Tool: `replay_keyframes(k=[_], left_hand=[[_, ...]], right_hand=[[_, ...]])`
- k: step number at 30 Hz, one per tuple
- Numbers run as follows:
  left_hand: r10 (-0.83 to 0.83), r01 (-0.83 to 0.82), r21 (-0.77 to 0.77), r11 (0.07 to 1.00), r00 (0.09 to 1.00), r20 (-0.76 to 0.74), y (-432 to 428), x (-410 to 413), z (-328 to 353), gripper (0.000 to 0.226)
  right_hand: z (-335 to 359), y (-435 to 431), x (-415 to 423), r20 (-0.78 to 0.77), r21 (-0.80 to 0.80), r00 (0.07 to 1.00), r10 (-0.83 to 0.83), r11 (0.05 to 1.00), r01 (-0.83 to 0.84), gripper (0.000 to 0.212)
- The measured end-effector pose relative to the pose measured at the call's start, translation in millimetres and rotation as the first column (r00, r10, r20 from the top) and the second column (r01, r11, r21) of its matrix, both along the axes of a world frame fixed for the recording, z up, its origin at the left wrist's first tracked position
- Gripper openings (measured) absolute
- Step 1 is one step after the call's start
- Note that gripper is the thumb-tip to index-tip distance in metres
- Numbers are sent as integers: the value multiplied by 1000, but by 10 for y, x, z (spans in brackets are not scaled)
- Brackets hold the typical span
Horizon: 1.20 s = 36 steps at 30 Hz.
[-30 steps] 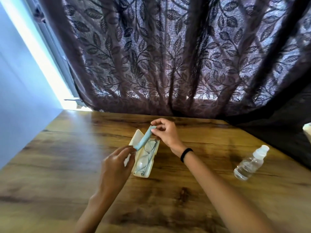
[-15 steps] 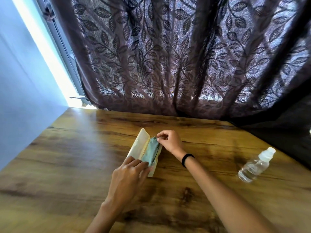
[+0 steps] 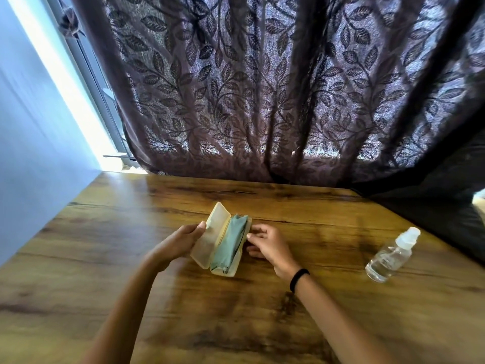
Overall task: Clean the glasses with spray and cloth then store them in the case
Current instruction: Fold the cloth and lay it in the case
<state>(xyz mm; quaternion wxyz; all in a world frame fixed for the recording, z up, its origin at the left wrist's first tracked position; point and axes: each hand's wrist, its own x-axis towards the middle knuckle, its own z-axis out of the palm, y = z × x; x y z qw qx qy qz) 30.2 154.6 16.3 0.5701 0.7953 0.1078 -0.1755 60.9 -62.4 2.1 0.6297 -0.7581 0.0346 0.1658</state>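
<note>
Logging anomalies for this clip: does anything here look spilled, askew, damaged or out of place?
Nothing stands out. The pale yellow plastic glasses case lies open on the wooden table, the folded teal cloth tucked in its base, and the clear spray bottle stands capped with no spill around it.

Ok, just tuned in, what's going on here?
A person is packing up. The case lies open on the table, with the cloth laid in its base over the glasses, of which only a bit shows at the near end. The left hand holds the lid's outer edge; the right hand touches the base's side with its fingers. The lid is not yet closed. The bottle sits apart, to the right.
</note>
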Motion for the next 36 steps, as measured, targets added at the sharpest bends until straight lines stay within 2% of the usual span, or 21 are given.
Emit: replay_keyframes(k=[8, 10, 11, 12, 14, 15, 18, 25, 28, 32, 36], left_hand=[[-104, 106, 9, 994, 990, -95, -168, 38, 152, 52], [-127, 134, 105, 985, 990, -67, -318, 57, 208, 53], [-144, 151, 214, 965, 989, -45, -404, 71, 225, 54], [-170, 167, 369, 914, 985, -23, -498, 85, 234, 55], [-200, 131, 680, 721, 980, 24, -666, 93, 197, 57], [-197, 84, 766, 637, 979, 57, -740, 86, 170, 57], [-191, -10, 851, 526, 973, 129, -917, 77, 76, 59], [-248, -103, 956, 274, 953, 174, -1080, 83, 28, 59], [-267, -147, 950, 275, 938, 223, -1042, 50, 21, 60], [-275, -256, 894, 368, 888, 368, -959, -1, -33, 64], [-283, -334, 841, 425, 834, 474, -884, -27, -111, 72]], right_hand=[[-12, 17, -127, 38, 74, 998, -43, 996, 40, 45], [-9, 26, -135, 48, 78, 998, -43, 996, 39, 44], [-4, 35, -139, 55, 85, 998, -41, 996, 36, 43], [-1, 47, -143, 63, 95, 997, -38, 995, 31, 42], [7, 70, -142, 87, 93, 996, -29, 995, 21, 42], [5, 74, -139, 92, 86, 995, -29, 996, 21, 42], [-25, 51, -131, 72, 80, 997, -40, 996, 34, 42], [-67, 47, -131, 121, 39, 992, -37, 999, 32, 43], [-70, 52, -121, 169, -49, 985, -23, 998, 31, 43], [-53, 15, -84, 206, -199, 979, 9, 979, 33, 36], [-48, -74, -85, 171, -141, 985, -26, 989, 50, 32]])
